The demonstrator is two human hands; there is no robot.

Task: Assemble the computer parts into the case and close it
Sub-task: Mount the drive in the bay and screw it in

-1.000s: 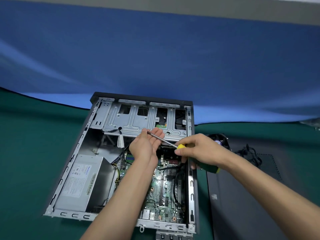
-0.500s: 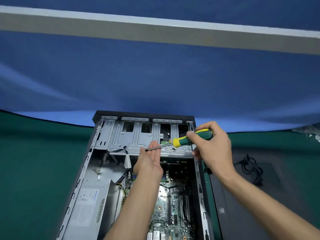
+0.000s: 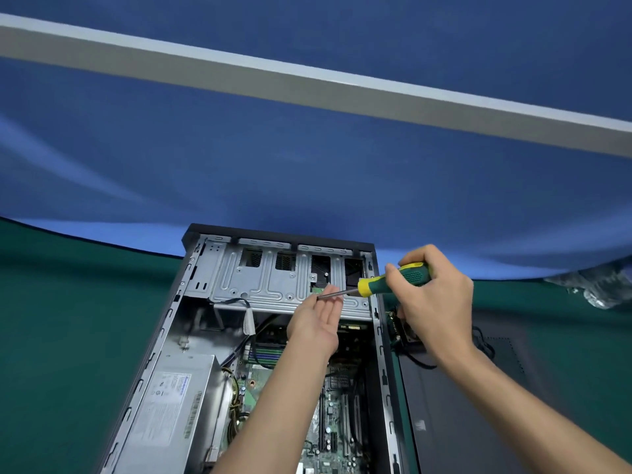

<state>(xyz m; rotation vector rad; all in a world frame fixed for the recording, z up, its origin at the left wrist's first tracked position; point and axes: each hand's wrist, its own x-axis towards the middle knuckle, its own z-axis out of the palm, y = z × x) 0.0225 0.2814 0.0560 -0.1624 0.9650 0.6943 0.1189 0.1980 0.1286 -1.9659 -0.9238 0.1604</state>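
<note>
Since earlier frame: view tilted slightly upward; hands keep same pose over drive cage. Right hand [image 3: 432, 302] grips green-yellow screwdriver [image 3: 393, 280] by handle, shaft pointing toward 9 o'clock. Left hand [image 3: 318, 321] flat, fingers straight, fingertips touching shaft near tip. Open computer case [image 3: 191, 299] on green table [image 3: 68, 319]; power supply [image 3: 171, 412] at 7 o'clock inside case, motherboard [image 3: 338, 422] at 5 o'clock. Black side panel [image 3: 461, 422] lies just beside case at 3 o'clock.

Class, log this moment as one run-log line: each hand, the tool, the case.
right hand: grips screwdriver | left hand: open, fingers at shaft | case: open | side panel: off, right of case
</note>
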